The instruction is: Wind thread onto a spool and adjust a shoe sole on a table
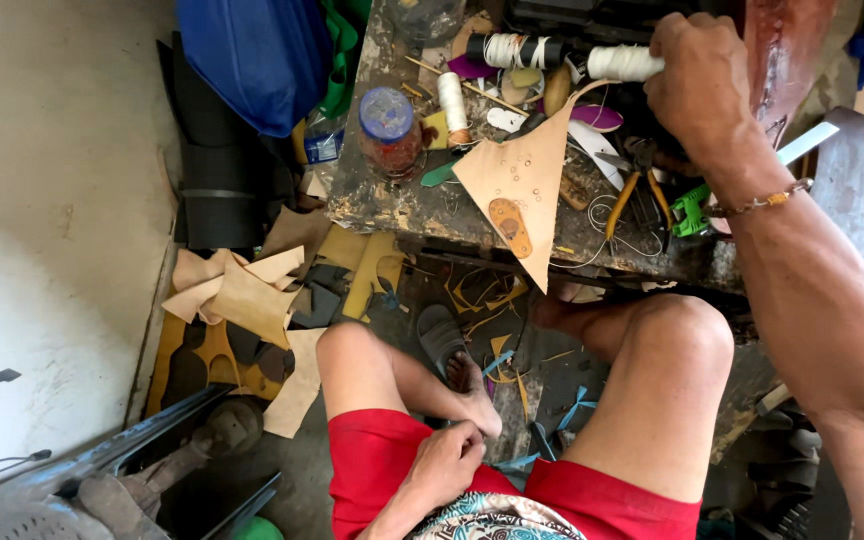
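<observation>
Right hand (700,85) closed on white thread spool (620,63) behind the leather piece (522,180); left hand (444,465) loosely curled on lap. Risk: sleeve-less forearm sweeping pliers (642,190) off the workbench (382,200).

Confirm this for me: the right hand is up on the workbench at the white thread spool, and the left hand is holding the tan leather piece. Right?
Not quite. The head view shows the left hand resting on the red shorts in the lap, holding nothing visible. The tan leather piece lies on the workbench. The right hand is indeed at the white thread spool.
</observation>
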